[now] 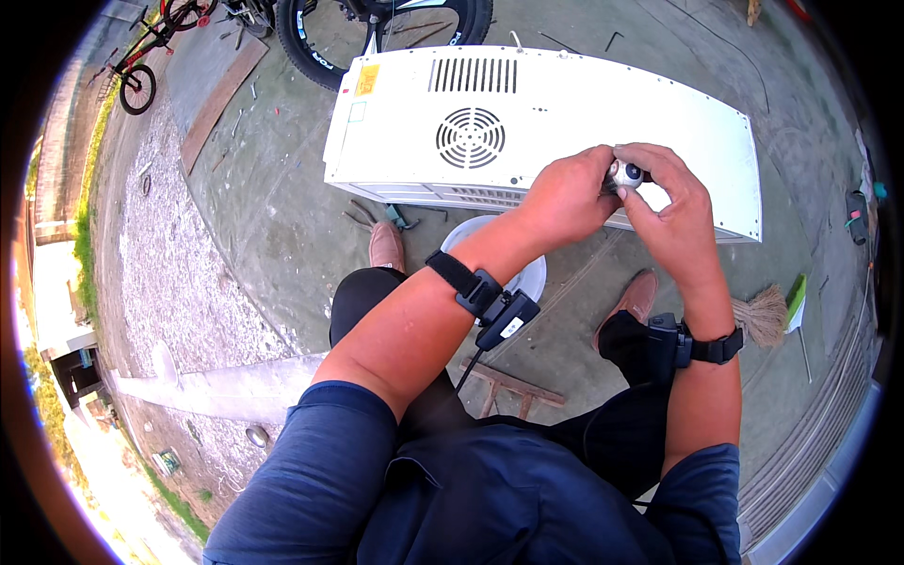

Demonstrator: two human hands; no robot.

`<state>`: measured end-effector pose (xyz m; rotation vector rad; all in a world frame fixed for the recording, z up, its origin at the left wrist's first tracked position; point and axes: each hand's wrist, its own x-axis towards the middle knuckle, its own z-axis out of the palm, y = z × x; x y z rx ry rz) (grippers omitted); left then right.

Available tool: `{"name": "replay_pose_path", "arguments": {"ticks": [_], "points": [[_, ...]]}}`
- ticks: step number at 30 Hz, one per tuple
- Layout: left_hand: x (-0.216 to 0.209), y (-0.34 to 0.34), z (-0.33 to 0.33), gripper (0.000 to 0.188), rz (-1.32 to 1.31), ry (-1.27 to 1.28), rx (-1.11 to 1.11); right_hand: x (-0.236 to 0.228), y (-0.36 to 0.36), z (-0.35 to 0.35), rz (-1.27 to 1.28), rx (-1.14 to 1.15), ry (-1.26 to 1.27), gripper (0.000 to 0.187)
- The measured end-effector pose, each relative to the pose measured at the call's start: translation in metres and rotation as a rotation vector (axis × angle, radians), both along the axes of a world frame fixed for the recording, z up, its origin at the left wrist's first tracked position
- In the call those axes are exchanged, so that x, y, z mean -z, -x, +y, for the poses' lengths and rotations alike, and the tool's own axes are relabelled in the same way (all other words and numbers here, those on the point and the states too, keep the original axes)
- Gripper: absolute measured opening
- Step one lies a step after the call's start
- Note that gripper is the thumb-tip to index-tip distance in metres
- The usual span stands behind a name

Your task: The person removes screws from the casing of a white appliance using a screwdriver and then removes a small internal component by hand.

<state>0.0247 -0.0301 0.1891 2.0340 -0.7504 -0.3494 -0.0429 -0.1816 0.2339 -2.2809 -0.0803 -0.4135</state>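
My left hand (570, 196) and my right hand (676, 202) meet over the right part of a white metal cabinet (612, 104). Between their fingertips they pinch a small round silver piece with a dark centre (628, 175); its exact kind does not show. Fingers of both hands are closed on it and hide part of its body. The cabinet lies flat in front of me. A row of slots (474, 75) and a round fan grille (471, 138) are cut into its upper face, left of my hands.
Below my left forearm a white bucket (534, 280) stands partly hidden, with a wooden stool (527, 388) nearer me. Pliers (360, 217) lie by my left shoe. A broom (761, 315) and green dustpan (797, 301) are at right. A bicycle wheel (292, 42) stands behind the cabinet.
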Motion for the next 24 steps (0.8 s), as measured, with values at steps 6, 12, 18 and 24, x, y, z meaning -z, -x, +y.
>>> {"name": "replay_pose_path", "arguments": {"ticks": [6,12,18,24], "points": [[0.0,0.001,0.001,0.031,0.015,0.023,-0.015,-0.005,0.001,0.002,0.089,0.129,0.042,0.035],[-0.002,0.001,0.001,0.033,0.028,0.016,-0.003,-0.003,-0.001,-0.002,-0.01,-0.022,-0.002,0.032],[-0.007,0.001,0.002,0.034,0.071,0.009,0.0,-0.003,0.002,0.0,0.099,0.091,0.011,0.035],[-0.004,0.001,0.002,0.033,0.065,-0.002,0.001,0.0,-0.001,0.001,-0.054,-0.021,0.038,0.035]]}}
